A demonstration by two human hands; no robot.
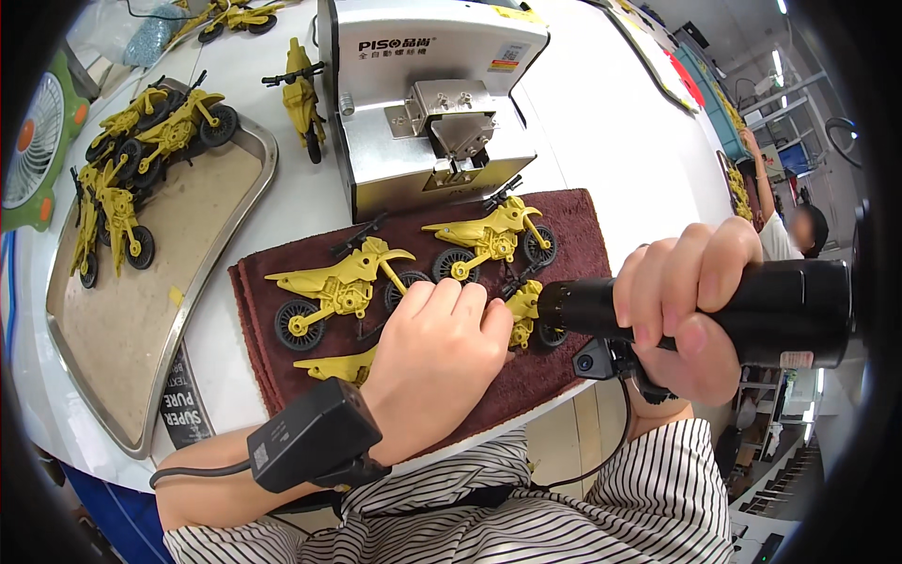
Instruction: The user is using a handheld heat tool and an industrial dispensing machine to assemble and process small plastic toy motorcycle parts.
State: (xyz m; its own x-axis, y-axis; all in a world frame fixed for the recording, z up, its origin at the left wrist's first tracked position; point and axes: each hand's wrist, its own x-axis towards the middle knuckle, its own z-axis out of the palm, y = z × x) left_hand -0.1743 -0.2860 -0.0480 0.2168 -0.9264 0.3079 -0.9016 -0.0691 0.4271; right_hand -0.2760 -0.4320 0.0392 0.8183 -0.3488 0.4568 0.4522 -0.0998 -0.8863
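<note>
My right hand (691, 301) is wrapped around a thick black electric screwdriver (789, 305). The tool lies nearly level, its front end at a yellow toy motorcycle (523, 305) with black wheels. My left hand (437, 352) is closed over that toy's near side and holds it against the brown towel (442, 409); its fingertips are hidden. Another yellow piece (329, 367) shows left of my left hand, partly covered by it. Behind my hands, two more toy motorcycles (343, 282) (493, 235) lie on their sides on the towel.
Behind the towel stands a silver screw feeder (423, 113), with one toy motorcycle (301, 99) beside it. A metal tray (141, 329) at left bears several piled toy motorcycles (141, 160). A green fan (42, 141) is at far left. A co-worker (794, 230) sits at far right.
</note>
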